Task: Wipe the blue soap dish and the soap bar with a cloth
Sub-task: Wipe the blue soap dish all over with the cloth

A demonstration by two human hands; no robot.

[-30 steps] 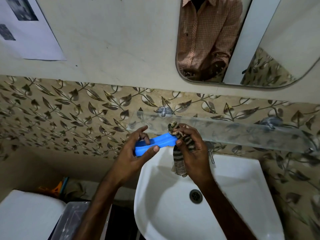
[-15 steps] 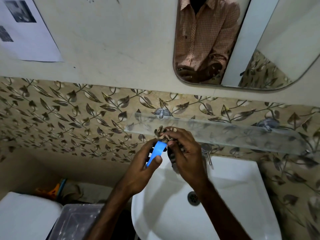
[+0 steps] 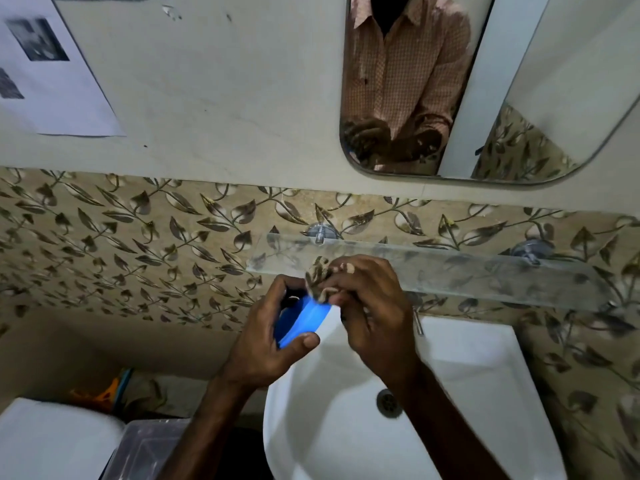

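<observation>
Left hand (image 3: 268,336): grips blue dish (image 3: 300,321), tilted, above sink (image 3: 467,410). Right hand (image 3: 374,313): clutches bunched cloth (image 3: 318,277), pressed to dish's upper edge.

- My left hand (image 3: 266,336) was raised in front of me, fingers curled over the far side of the soap dish (image 3: 301,322) and thumb pressed on its near edge, gripping it tilted.
- My right hand (image 3: 370,313) sat just beside the left, knuckles up, fingertips pinched around a bunched cloth (image 3: 320,278) that touched the dish's upper end.
- Both forearms were bare and rose from the bottom of the view, converging toward the hands.
</observation>
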